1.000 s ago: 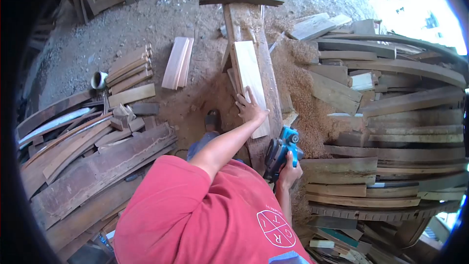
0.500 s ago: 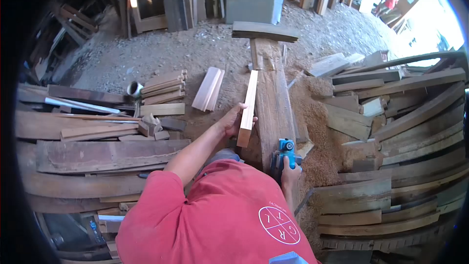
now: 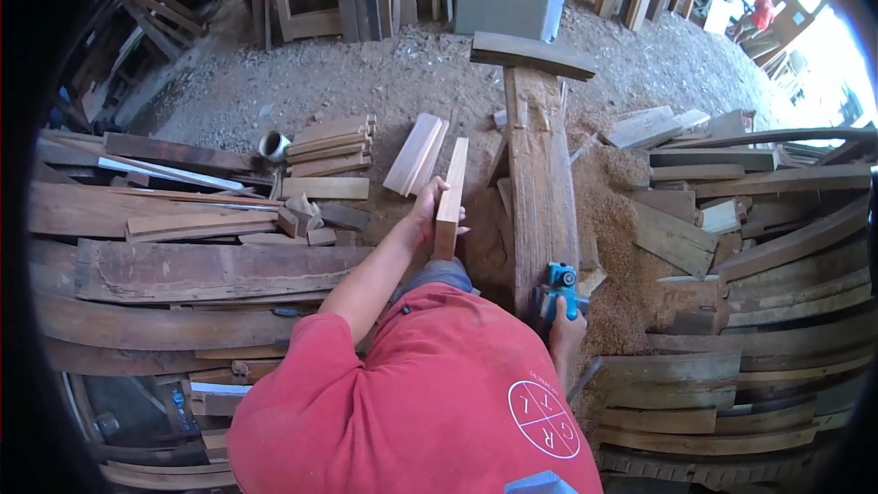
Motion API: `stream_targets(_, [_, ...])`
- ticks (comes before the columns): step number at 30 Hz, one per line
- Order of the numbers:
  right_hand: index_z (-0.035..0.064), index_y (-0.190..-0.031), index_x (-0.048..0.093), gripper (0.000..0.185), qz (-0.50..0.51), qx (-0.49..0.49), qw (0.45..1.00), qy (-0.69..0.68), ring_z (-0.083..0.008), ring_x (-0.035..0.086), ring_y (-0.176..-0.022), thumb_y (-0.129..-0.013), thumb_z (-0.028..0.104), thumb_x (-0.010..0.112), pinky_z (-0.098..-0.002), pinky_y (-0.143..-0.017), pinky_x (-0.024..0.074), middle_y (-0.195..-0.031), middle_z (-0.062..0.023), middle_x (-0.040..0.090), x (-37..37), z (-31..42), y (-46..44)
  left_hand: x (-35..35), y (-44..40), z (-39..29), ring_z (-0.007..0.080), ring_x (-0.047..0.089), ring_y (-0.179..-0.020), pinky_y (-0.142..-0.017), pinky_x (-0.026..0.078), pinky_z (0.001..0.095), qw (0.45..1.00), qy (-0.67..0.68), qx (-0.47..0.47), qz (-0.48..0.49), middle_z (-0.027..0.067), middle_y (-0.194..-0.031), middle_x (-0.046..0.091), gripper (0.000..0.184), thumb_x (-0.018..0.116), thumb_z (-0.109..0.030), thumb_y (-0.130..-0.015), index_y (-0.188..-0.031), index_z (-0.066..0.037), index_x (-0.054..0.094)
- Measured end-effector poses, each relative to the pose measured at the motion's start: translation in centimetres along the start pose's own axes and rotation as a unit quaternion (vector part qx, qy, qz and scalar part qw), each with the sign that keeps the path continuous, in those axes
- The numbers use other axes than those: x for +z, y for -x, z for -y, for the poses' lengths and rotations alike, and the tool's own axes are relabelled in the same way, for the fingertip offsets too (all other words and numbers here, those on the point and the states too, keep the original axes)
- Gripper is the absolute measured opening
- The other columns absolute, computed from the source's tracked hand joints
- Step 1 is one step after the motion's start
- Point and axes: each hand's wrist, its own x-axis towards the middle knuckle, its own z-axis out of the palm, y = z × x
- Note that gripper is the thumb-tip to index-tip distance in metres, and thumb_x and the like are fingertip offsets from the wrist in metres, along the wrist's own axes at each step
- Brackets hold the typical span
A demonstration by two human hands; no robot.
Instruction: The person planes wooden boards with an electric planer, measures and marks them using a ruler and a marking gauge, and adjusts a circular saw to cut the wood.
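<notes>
My left hand (image 3: 426,211) is wrapped round a pale wooden board (image 3: 452,185), which is tilted on its edge in the air to the left of the long workbench plank (image 3: 543,192). My right hand (image 3: 568,325) grips the handle of a blue power planer (image 3: 561,285), which rests at the near end of the plank. Part of the planer's body is hidden by my fingers. Wood shavings lie on the plank's far end, where a dark crosspiece (image 3: 533,56) sits.
Loose pale boards (image 3: 417,155) and a small board stack (image 3: 329,146) lie on the ground ahead left. Timber piles flank both sides, with sawdust (image 3: 615,256) right of the plank. A person (image 3: 761,13) in red is far off at the upper right.
My left hand has lifted the pale board off the plank, turned it on edge and carried it left. The planer stays in my right hand. The camera view has tilted up and shifted.
</notes>
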Motion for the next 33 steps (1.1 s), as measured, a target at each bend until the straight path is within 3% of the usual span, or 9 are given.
stream_targets(2, [-0.0029, -0.102, 0.077, 0.056, -0.026, 0.016, 0.999, 0.022, -0.0314, 0.071, -0.08, -0.096, 0.052, 0.073, -0.046, -0.078, 0.0533, -0.089, -0.0203, 0.074, -0.1, 0.7, 0.4, -3.8, -2.8, -1.0, 0.0332, 0.071, -0.078, -0.078, 0.061, 0.0543, 1.0, -0.016, -0.005, 0.004, 0.0175, -0.087, 0.07, 0.051, 0.057, -0.048, -0.084, -0.111, -0.006, 0.064])
stream_targets(3, [-0.0035, -0.118, 0.072, 0.062, 0.003, 0.062, 0.996, 0.063, -0.045, 0.072, -0.101, -0.096, 0.055, 0.072, -0.0515, -0.089, 0.0543, -0.11, -0.0288, 0.074, -1.5, 4.4, 1.7, -5.4, -4.1, -1.3, 0.0326, 0.071, -0.075, -0.076, 0.061, 0.0528, 1.0, -0.027, -0.003, 0.0, 0.0164, -0.086, 0.069, 0.051, 0.057, -0.049, -0.083, -0.11, -0.006, 0.064])
stream_targets(10, [-0.0026, -0.122, 0.068, 0.063, -0.112, 0.07, 0.986, 0.105, -0.0418, 0.066, -0.111, -0.094, 0.053, 0.078, -0.0505, -0.098, 0.0503, -0.12, -0.0257, 0.068, 0.5, 4.1, 1.5, -16.2, -13.9, -4.1, 0.0278, 0.07, -0.094, -0.091, 0.059, 0.0406, 0.989, -0.138, -0.022, -0.045, 0.0143, -0.097, 0.07, 0.051, 0.062, -0.038, -0.088, -0.123, -0.003, 0.066])
stream_targets(12, [-0.0024, -0.124, 0.067, 0.065, -0.104, 0.098, 0.98, 0.139, -0.0416, 0.065, -0.113, -0.093, 0.054, 0.078, -0.0502, -0.099, 0.0496, -0.123, -0.0254, 0.066, 0.8, 4.8, 1.9, -19.9, -17.7, -4.2, 0.0306, 0.068, -0.12, -0.107, 0.053, 0.0431, 0.907, -0.358, 0.12, -0.187, 0.0209, -0.125, 0.071, 0.074, 0.069, -0.04, -0.086, -0.149, -0.004, 0.058])
stream_targets(13, [-0.0028, -0.125, 0.067, 0.067, -0.132, 0.1, 0.972, 0.165, -0.0423, 0.064, -0.113, -0.093, 0.056, 0.078, -0.0505, -0.099, 0.0495, -0.122, -0.0255, 0.066, 1.0, 3.8, 1.8, -20.7, -18.5, -6.3, 0.0368, 0.049, -0.147, -0.122, 0.039, 0.0447, 0.895, -0.408, 0.065, -0.166, 0.0282, -0.154, 0.055, 0.095, 0.079, -0.048, -0.082, -0.164, -0.013, 0.045])
stream_targets(16, [-0.0036, -0.125, 0.066, 0.07, -0.152, 0.127, 0.953, 0.228, -0.0431, 0.064, -0.113, -0.093, 0.058, 0.077, -0.0509, -0.1, 0.0492, -0.122, -0.026, 0.066, 0.7, 2.9, 1.7, -22.0, -21.9, -11.2, 0.0459, 0.036, -0.155, -0.126, 0.032, 0.0523, 0.77, -0.605, -0.009, -0.204, 0.0313, -0.166, 0.039, 0.098, 0.083, -0.055, -0.079, -0.164, -0.024, 0.044])
stream_targets(23, [-0.0058, -0.122, 0.064, 0.078, -0.131, 0.241, 0.92, 0.281, -0.0464, 0.064, -0.116, -0.09, 0.064, 0.076, -0.0531, -0.101, 0.049, -0.123, -0.0308, 0.067, 0.7, 6.1, 1.1, -26.5, -30.2, -18.9, 0.0493, 0.016, -0.161, -0.127, 0.019, 0.066, 0.716, -0.676, 0.033, -0.169, 0.0298, -0.175, 0.016, 0.11, 0.086, -0.062, -0.074, -0.167, -0.034, 0.036])
stream_targets(25, [-0.0058, -0.127, 0.063, 0.086, -0.123, 0.29, 0.908, 0.274, -0.0492, 0.065, -0.119, -0.086, 0.068, 0.078, -0.0552, -0.102, 0.0495, -0.127, -0.0338, 0.067, 0.3, 6.2, 0.9, -26.4, -31.0, -19.6, 0.0488, 0.006, -0.163, -0.129, 0.015, 0.0654, 0.62, -0.756, -0.029, -0.208, 0.0271, -0.177, 0.008, 0.111, 0.087, -0.063, -0.073, -0.168, -0.034, 0.035])
stream_targets(33, [0.0008, -0.132, 0.062, 0.083, -0.196, 0.312, 0.908, 0.198, -0.0452, 0.067, -0.115, -0.081, 0.062, 0.084, -0.0542, -0.099, 0.0519, -0.128, -0.029, 0.069, 1.0, 3.9, 0.4, -23.1, -31.0, -17.8, 0.0477, 0.001, -0.164, -0.128, 0.016, 0.0681, 0.671, -0.728, -0.084, -0.113, 0.0209, -0.179, 0.004, 0.109, 0.087, -0.062, -0.074, -0.167, -0.033, 0.038])
